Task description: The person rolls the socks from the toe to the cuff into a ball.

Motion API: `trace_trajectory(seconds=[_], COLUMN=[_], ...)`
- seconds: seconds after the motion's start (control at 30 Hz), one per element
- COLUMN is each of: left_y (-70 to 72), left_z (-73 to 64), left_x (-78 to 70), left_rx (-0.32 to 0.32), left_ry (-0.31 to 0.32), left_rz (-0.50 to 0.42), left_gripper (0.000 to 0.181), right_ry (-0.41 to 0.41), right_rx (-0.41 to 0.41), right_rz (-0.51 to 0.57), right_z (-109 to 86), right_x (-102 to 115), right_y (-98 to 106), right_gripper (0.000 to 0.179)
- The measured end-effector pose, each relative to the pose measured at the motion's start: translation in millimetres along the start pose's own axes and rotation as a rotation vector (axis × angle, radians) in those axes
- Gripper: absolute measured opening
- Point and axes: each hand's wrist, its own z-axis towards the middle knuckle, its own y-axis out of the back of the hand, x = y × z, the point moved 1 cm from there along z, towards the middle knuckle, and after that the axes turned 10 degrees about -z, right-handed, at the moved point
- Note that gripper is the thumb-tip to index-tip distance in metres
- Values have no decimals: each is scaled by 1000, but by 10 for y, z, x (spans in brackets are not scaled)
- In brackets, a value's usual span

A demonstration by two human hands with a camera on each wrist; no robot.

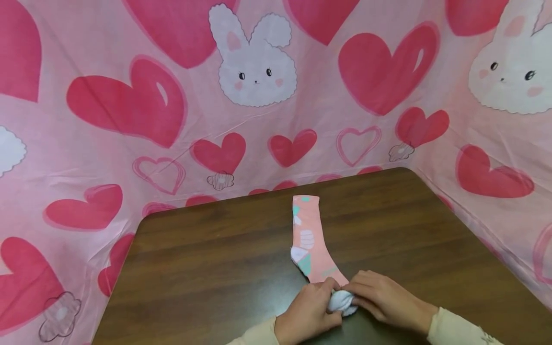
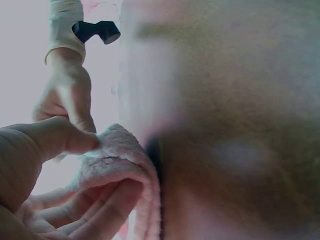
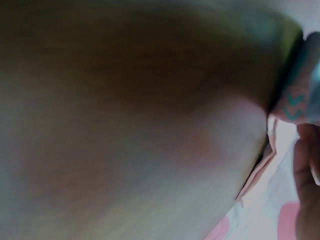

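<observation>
A pink sock (image 1: 311,239) with white and teal patches lies flat on the table, its cuff pointing away from me. At its near end is a white, folded bundle of sock fabric (image 1: 340,302); whether it is this sock's toe or a second sock I cannot tell. My left hand (image 1: 307,307) pinches this bundle between thumb and fingers, and in the left wrist view the fuzzy fabric (image 2: 120,155) lies over the fingers. From the other side my right hand (image 1: 384,298) grips the bundle's upper edge. In the right wrist view only some right fingers (image 3: 305,160) show beside the sock.
The dark brown wooden table (image 1: 207,268) has rounded far corners. A pink cloth (image 1: 258,129) printed with hearts and rabbits hangs behind it and along its sides. A small dark object (image 2: 97,31) sits on the right sleeve in the left wrist view.
</observation>
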Motion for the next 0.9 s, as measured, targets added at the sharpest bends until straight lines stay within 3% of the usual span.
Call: trace_trajectory(seconds=[0.17, 0.3, 0.37, 0.47, 0.57, 0.7, 0.8, 0.9], left_y=[9, 28, 42, 54, 50, 20, -3, -12], left_z=[-2, 15, 20, 20, 27, 31, 23, 9], left_x=[48, 86, 98, 101, 88, 58, 43, 52], left_rx=[-49, -35, -32, -47, -81, -85, -46, -3], left_ry=[88, 158, 163, 92, -49, -223, -274, -275], left_rz=[-98, -76, -33, 86, 215, 308, 376, 427], left_gripper=[45, 35, 29, 25, 26, 18, 2, 7], right_ry=[-143, -229, -260, -304, -340, -404, -460, -433], right_rx=[95, 125, 135, 137, 127, 116, 122, 118], right_rz=[73, 103, 105, 77, 44, 65, 78, 10], right_z=[36, 64, 88, 130, 171, 212, 243, 247], right_x=[-49, -55, -51, -41, -35, -30, -32, -25], right_y=[-40, -92, -115, -140, -163, -188, -187, -153], right_gripper=[30, 25, 22, 19, 18, 17, 15, 15])
